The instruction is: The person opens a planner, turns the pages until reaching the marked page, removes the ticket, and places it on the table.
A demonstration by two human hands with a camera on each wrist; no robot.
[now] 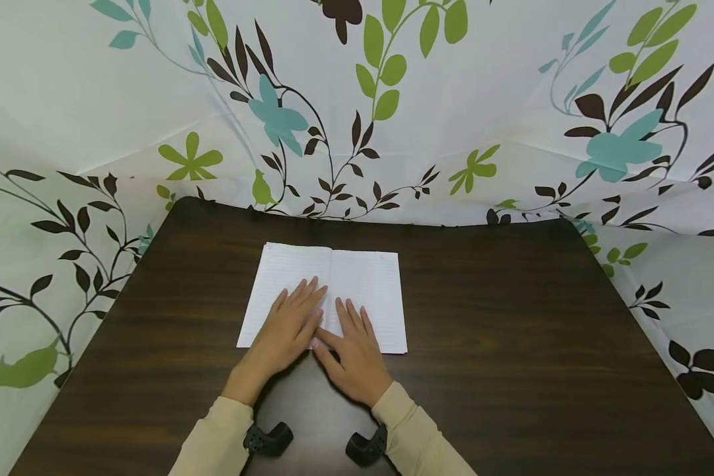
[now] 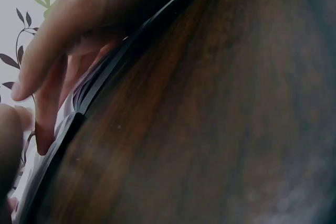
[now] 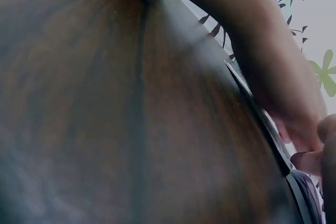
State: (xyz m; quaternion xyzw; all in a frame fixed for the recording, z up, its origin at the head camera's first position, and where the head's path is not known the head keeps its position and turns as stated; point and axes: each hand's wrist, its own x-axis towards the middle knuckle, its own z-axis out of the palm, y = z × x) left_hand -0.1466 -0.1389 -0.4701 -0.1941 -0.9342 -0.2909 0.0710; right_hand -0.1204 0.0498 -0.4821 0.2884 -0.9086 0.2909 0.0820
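Note:
An open notebook (image 1: 369, 277) with ruled white pages lies flat on the dark wooden table. My left hand (image 1: 287, 328) rests on its left page near the centre fold, fingers stretched out. On the lower part of the right page lies my right hand (image 1: 355, 357), its fingers also straight. The two thumbs come close together at the fold's lower end; whether they touch is unclear. Seen low from the left wrist, the notebook's page edges (image 2: 100, 82) show beneath the left hand (image 2: 89, 19). In the right wrist view, the right hand (image 3: 329, 166) is mostly cut off.
The dark wooden table (image 1: 512, 330) stretches to both sides of the notebook. A white cloth (image 1: 482, 86) with printed leaves and birds hangs behind and beside it. Black wrist devices (image 1: 269, 439) sit at both cuffs, above the table's near part.

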